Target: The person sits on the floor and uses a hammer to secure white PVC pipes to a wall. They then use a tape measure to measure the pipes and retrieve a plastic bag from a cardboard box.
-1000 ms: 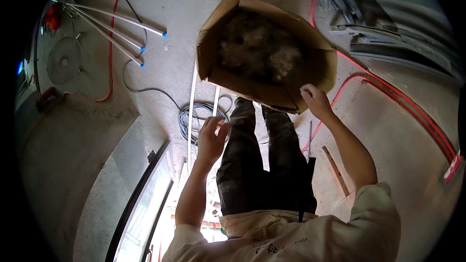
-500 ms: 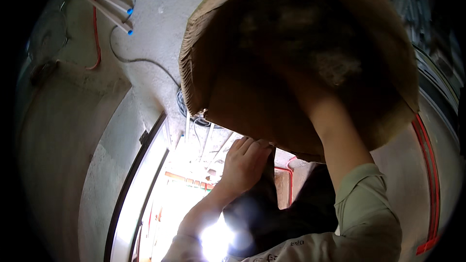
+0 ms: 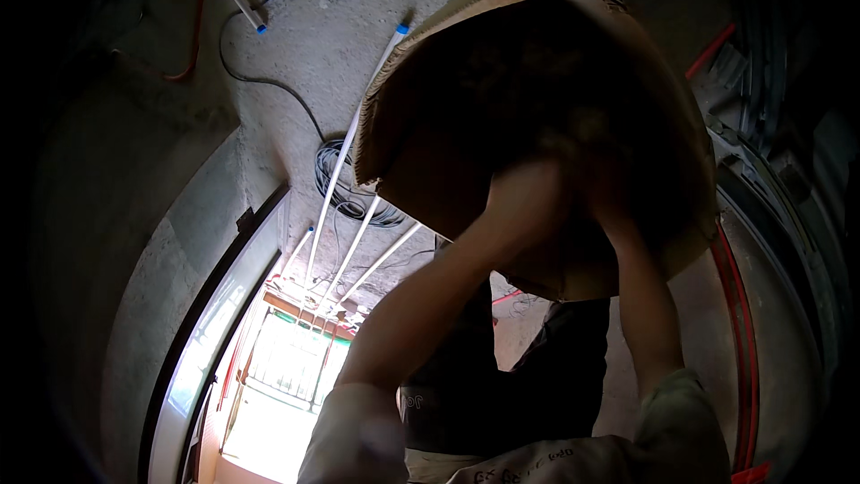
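Observation:
A large open cardboard box (image 3: 439,181) stands before me, its mouth tilted toward me and its inside mostly in deep shadow. My left hand (image 3: 535,190) reaches over the near wall into the box; its fingers are blurred and dark. Beside it, my right hand (image 3: 598,181) is also inside, deeper in shadow, so its fingers do not show. Near both hands lies a dim, pale lump that I cannot make out. Whether either hand grips anything is hidden.
White pipes with blue end caps (image 3: 335,181) run along the concrete floor left of the box, by a coil of dark cable (image 3: 333,168). Red piping (image 3: 742,341) and dark metal lengths (image 3: 764,63) are at the right. A bright framed opening (image 3: 287,363) lies lower left.
My left hand has left the box's near rim and gone inside, next to my right hand. The view has shifted, and more pipes and cable show left of the box.

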`<move>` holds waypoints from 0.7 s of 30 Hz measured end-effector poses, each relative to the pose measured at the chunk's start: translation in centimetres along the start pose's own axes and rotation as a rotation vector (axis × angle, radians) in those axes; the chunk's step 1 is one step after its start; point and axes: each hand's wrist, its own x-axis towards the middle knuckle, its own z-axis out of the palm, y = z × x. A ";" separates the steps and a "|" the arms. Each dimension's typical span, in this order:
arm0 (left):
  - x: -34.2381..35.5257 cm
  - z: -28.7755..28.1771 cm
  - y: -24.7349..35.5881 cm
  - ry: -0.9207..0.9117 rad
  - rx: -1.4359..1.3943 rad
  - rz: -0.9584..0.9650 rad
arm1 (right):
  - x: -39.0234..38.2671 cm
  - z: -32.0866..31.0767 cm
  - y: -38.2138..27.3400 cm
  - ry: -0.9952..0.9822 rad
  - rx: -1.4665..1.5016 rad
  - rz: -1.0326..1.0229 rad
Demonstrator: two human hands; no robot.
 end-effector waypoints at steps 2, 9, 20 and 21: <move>7.1 3.7 -2.3 0.001 -0.034 -0.026 | -1.2 -0.2 1.3 -0.038 -0.065 0.143; 20.4 20.1 -13.4 0.099 0.371 0.103 | -1.5 -1.3 -0.3 -0.297 -0.288 0.372; 16.5 12.9 -23.4 0.275 0.590 -0.155 | -4.2 -2.2 3.7 -0.280 -0.233 0.462; 16.5 12.1 -23.6 0.295 0.587 -0.152 | -4.2 -2.4 4.3 -0.206 -0.125 0.479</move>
